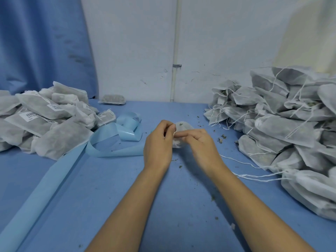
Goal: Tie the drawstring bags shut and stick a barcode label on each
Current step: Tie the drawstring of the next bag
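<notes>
Two hands close on one small bag at mid-surface.
Most of the small bag [182,124] is hidden behind the left hand [158,142] and the blurred right hand [201,140]. The left grip pinches its string [174,133]; the right grip curls tight on the bag. Two heaps flank them on the surface [127,188], too tangled to count: labelled bags [45,120] left, loose-stringed bags [291,128] right. One lone bag [114,99] lies at the back.

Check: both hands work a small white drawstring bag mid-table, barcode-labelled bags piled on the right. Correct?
No. The head view shows the pile of grey-white fabric bags with barcode labels on the left; the right pile shows loose strings, no visible labels. The left hand and right hand do work the small white drawstring bag mid-table.
</notes>
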{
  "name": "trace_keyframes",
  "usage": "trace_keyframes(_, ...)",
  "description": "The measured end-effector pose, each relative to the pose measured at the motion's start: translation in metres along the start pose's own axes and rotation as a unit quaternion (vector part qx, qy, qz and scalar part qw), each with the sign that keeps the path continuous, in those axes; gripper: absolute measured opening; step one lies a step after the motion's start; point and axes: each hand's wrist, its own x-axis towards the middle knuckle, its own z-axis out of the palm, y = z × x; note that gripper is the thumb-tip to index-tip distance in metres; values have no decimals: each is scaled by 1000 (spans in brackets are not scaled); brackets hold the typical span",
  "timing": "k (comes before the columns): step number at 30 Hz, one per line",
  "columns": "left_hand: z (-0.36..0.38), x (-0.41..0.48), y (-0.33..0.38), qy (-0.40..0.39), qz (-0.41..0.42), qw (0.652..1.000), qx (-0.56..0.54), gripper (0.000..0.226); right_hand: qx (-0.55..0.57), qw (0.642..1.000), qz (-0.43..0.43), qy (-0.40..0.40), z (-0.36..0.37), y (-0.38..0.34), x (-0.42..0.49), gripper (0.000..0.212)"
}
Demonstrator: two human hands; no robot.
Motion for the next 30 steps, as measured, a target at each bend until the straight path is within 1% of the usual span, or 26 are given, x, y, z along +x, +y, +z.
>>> trace_keyframes(1, 0, 0, 0, 4, 3, 1000, -4, 16, -23, 1000, 1, -7, 0, 1, 0, 39)
trace_keyframes(3, 3, 0, 2, 0, -25, 998, -59, 17, -22, 999, 5, -24, 2, 4, 1, 42)
trace_keyframes(5, 6, 0, 4, -7, -76, 987, -139, 20, 24, 999, 15, -21, 6, 3, 0, 46)
trace_keyframes(7, 7, 1, 5, -6, -95, 977, -191, 21, 88, 996, 32, 9, 7, 1, 1, 47)
trace_keyframes(9, 5, 2, 4, -1, -85, 979, -186, 22, 130, 990, 38, 27, 4, 0, 3, 42)
trace_keyframes(13, 1, 3, -1, -1, -60, 988, -144, 22, 231, 971, 51, 7, -2, -4, 2, 36)
trace_keyframes(15, 1, 2, -2, -21, -60, 989, -137, 21, 300, 950, 83, 6, -3, -3, 3, 33)
trace_keyframes(18, 2, 1, -1, -51, -62, 986, -146, 18, 396, 909, 132, 7, -4, -1, 5, 28)
trace_keyframes(20, 2, 1, -2, -68, -68, 984, -151, 18, 416, 898, 144, 14, -5, -1, 5, 24)
trace_keyframes(23, 1, -1, -7, -83, -77, 984, -139, 20, 412, 899, 143, 39, -5, 1, 4, 15)
trace_keyframes(30, 0, -2, -13, -84, -88, 987, -109, 17, 472, 866, 147, 68, -6, 0, 6, 24)
